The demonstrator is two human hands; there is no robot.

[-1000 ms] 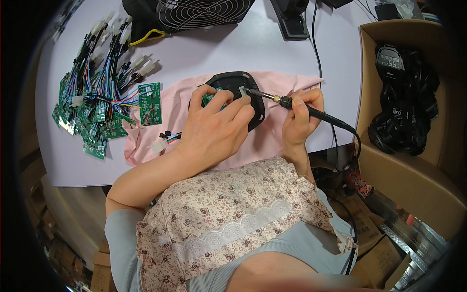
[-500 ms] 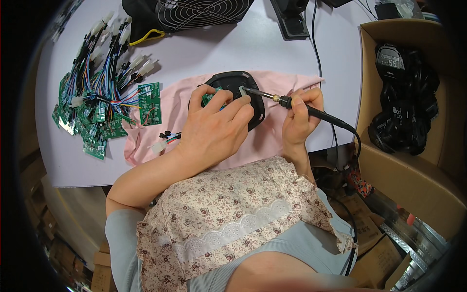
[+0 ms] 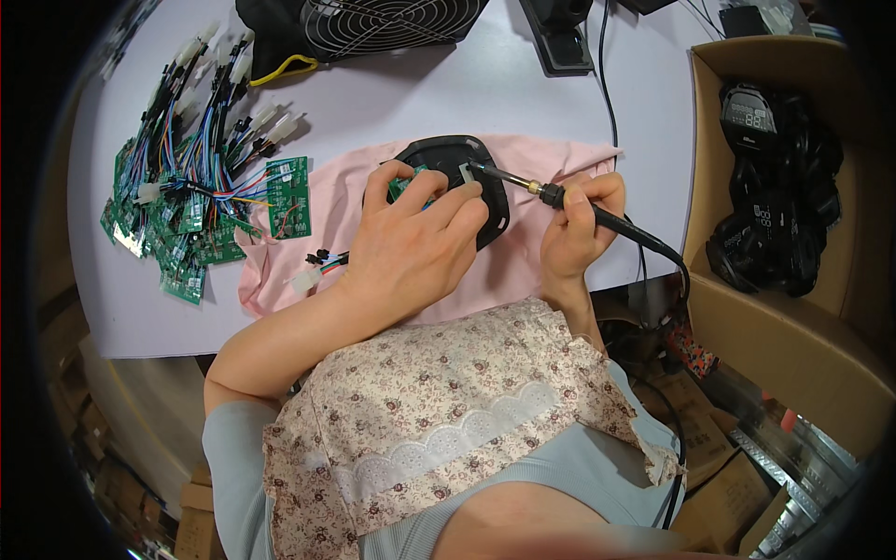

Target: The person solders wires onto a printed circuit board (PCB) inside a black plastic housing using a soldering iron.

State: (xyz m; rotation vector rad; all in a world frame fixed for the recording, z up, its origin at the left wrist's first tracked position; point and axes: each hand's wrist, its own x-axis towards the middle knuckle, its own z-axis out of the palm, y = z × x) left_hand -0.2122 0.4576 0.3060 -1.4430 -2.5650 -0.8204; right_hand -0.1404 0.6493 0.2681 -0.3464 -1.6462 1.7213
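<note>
A black plastic housing [image 3: 446,149] lies on a pink cloth in front of me, with part of a green circuit board [image 3: 399,187] showing inside it. My left hand [image 3: 415,233] rests over the housing with bent fingers, gripping it and covering much of its inside. By those fingertips is a small pale strip [image 3: 466,174]. My right hand [image 3: 579,224] is closed round the handle of a soldering iron [image 3: 607,220]; the iron's tip points left, close to the strip. Whether it touches cannot be made out. A wire bundle with a white connector [image 3: 306,281] sticks out beside my left wrist.
The pink cloth [image 3: 532,154] is spread on the white table [image 3: 373,103]. At left is a heap of green circuit boards [image 3: 215,245] with wires. A fan [image 3: 387,23] and a black stand [image 3: 565,56] are behind. A cardboard box [image 3: 702,140] at right holds black display units [image 3: 775,219].
The soldering iron's tip has shifted slightly to the right and up, and my right hand with it. My left hand stays on the housing.
</note>
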